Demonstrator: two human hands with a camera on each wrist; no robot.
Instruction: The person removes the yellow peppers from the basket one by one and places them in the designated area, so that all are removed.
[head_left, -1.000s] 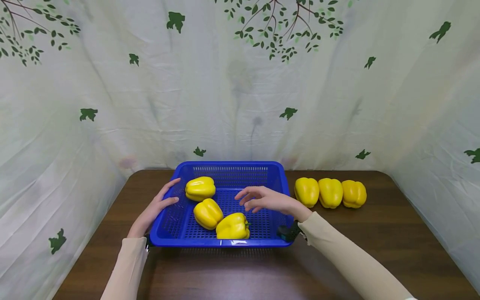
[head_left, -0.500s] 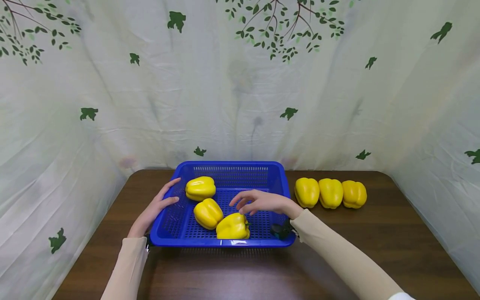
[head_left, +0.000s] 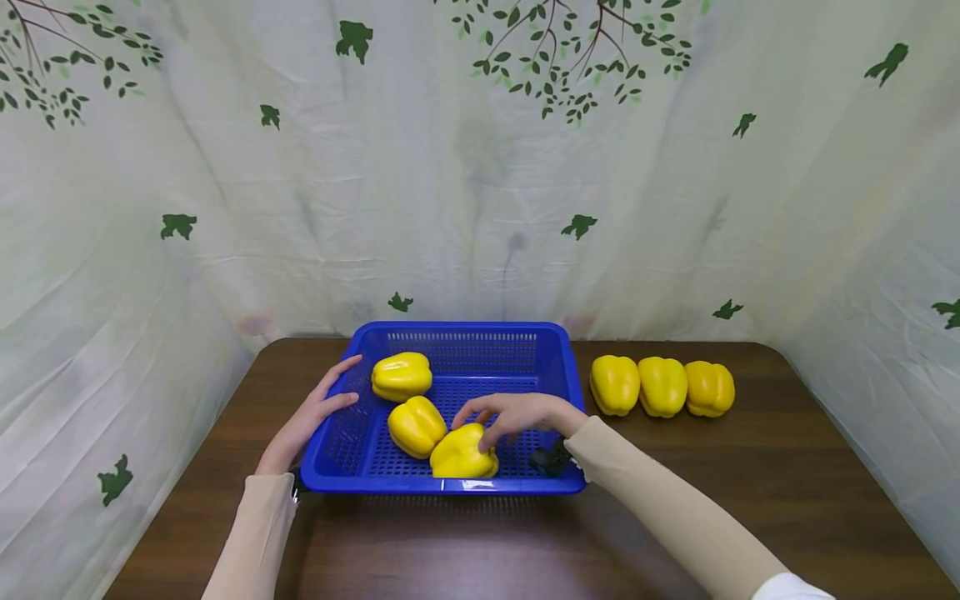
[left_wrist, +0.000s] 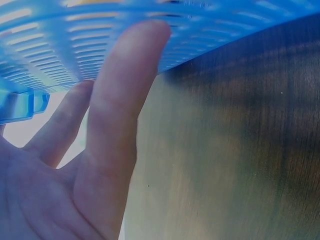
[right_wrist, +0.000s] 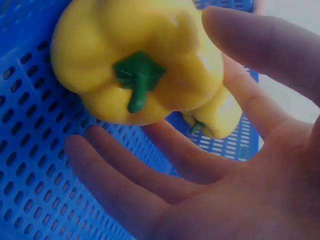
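A blue plastic basket (head_left: 442, 486) with slotted walls stands on the table. Three yellow bell peppers lie inside: one at the back left (head_left: 401, 377), one in the middle (head_left: 417, 427), and one near the front wall (head_left: 459, 454). My right hand (head_left: 517, 414) reaches down over that front bell pepper, thumb on its near side and fingers beyond it. The right wrist view shows its green stem (right_wrist: 139, 80) facing the camera, with the fingers spread around the bell pepper. My left hand (head_left: 309, 417) rests along the basket's left side, its fairly straight fingers (left_wrist: 117, 95) touching the outer wall.
Three more yellow bell peppers (head_left: 663, 387) stand in a row on the brown wooden table (head_left: 712, 475), right of the basket. A pale curtain (head_left: 480, 208) with leaf prints hangs behind the table and along its sides.
My right hand has moved left and down onto the front bell pepper, which has shifted slightly to the left. My left hand and the basket have stayed in place.
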